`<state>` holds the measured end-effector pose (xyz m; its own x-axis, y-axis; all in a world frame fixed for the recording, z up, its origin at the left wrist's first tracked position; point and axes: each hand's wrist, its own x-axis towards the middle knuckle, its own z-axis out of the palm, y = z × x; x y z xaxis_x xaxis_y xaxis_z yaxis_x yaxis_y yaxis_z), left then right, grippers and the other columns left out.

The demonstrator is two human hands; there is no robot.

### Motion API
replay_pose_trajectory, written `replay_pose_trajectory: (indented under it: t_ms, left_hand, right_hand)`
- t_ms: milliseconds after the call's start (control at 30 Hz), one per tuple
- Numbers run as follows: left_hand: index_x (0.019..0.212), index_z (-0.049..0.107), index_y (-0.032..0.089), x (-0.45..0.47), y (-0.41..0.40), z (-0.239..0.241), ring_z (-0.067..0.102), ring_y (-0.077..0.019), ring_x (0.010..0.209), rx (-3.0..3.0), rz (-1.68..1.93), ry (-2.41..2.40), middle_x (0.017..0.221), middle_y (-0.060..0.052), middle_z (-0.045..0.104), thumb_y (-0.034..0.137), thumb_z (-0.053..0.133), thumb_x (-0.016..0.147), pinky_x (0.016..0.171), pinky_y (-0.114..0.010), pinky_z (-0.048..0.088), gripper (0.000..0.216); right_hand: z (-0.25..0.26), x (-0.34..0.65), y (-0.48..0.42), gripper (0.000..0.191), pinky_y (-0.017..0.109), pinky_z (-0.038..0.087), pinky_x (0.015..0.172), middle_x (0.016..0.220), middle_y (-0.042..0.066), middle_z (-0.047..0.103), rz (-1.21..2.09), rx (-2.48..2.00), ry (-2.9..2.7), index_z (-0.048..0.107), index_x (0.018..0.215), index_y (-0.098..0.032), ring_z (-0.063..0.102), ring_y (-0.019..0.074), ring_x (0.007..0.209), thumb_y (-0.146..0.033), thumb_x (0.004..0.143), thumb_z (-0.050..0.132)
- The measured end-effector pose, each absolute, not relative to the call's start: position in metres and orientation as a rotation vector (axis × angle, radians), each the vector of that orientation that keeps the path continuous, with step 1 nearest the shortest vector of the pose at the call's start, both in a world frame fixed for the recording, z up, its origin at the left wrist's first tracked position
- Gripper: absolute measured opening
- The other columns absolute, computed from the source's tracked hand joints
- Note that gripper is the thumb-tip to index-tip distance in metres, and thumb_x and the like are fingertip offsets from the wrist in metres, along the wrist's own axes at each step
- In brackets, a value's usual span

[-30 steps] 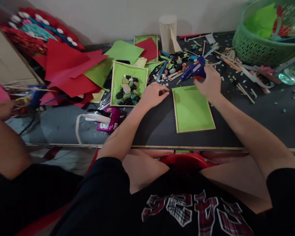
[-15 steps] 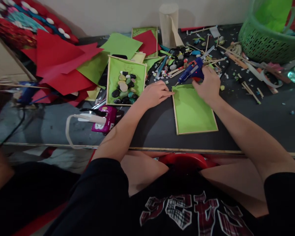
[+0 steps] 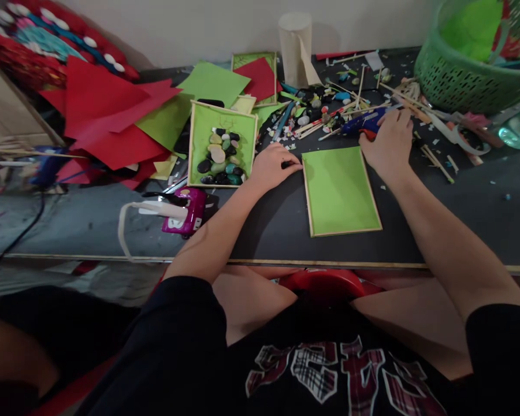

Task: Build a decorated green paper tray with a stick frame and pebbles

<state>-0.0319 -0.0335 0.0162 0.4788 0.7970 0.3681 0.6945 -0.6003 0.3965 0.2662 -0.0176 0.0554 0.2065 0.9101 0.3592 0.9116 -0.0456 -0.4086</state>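
A green panel with a thin wooden stick border (image 3: 342, 193) lies flat on the dark table in front of me. At its upper left corner, my left hand (image 3: 275, 166) pinches the edge between thumb and fingertips. My right hand (image 3: 390, 141) is closed around a blue hot glue gun (image 3: 364, 122) beyond the panel's upper right corner. The gun's nozzle points left, close to the scattered sticks and pebbles. Left of my left hand, a second bordered green panel (image 3: 199, 141) carries a cluster of pebbles (image 3: 218, 153).
Red paper sheets (image 3: 99, 115) pile up on the left, near a purple power adapter (image 3: 186, 211). A paper roll (image 3: 294, 49) stands by the wall. At right are a green basket (image 3: 468, 75), loose sticks (image 3: 437, 162) and a roll of tape (image 3: 470, 136). Another person's limb (image 3: 13, 352) shows lower left.
My right hand has moved right with the glue gun, drawing its nozzle away from the panel's upper left corner. My left hand stays at that corner, its fingers slightly more curled.
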Motion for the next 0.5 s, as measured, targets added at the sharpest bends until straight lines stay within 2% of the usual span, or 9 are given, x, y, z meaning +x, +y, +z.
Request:
replay_pose_trajectory:
  t_ms: [133, 267, 367, 500]
  left_hand:
    - [0.097, 0.083, 0.026, -0.030, -0.033, 0.014, 0.068, -0.0232, 0.092, 2.551, 0.796, 1.298, 0.086, -0.005, 0.078, 0.047, 0.069, 0.098, 0.085, -0.039, 0.054, 0.025]
    - [0.105, 0.084, 0.026, -0.030, -0.032, 0.011, 0.069, -0.0244, 0.098, 2.607, 0.775, 1.289, 0.091, -0.006, 0.078, 0.041, 0.068, 0.100, 0.088, -0.039, 0.053, 0.023]
    - [0.109, 0.084, 0.027, -0.030, -0.033, 0.010, 0.069, -0.0245, 0.102, 2.649, 0.709, 1.258, 0.097, -0.007, 0.079, 0.037, 0.067, 0.101, 0.091, -0.040, 0.052, 0.021]
    - [0.110, 0.084, 0.029, -0.029, -0.033, 0.010, 0.070, -0.0233, 0.102, 2.666, 0.675, 1.229, 0.101, -0.006, 0.079, 0.035, 0.067, 0.101, 0.088, -0.038, 0.052, 0.020]
  right_hand:
    - [0.072, 0.234, -0.036, 0.022, 0.064, 0.038, 0.113, 0.137, 0.015, 0.059, -0.056, -1.496, -2.137, 0.069, 0.111, -0.025, 0.049, 0.0397, 0.131, -0.039, 0.101, 0.057]
    - [0.071, 0.199, -0.035, 0.032, 0.062, 0.038, 0.114, 0.137, 0.009, 0.063, 0.085, -1.233, -2.443, 0.074, 0.110, -0.030, 0.048, 0.0390, 0.134, -0.051, 0.103, 0.051]
    - [0.064, 0.187, -0.029, 0.042, 0.061, 0.038, 0.114, 0.137, 0.009, 0.064, 0.107, -1.212, -2.508, 0.074, 0.121, -0.032, 0.048, 0.0396, 0.135, -0.060, 0.102, 0.050]
    - [0.057, 0.188, -0.026, 0.045, 0.061, 0.038, 0.113, 0.136, 0.007, 0.064, 0.098, -1.202, -2.517, 0.074, 0.120, -0.032, 0.048, 0.0388, 0.135, -0.061, 0.104, 0.043]
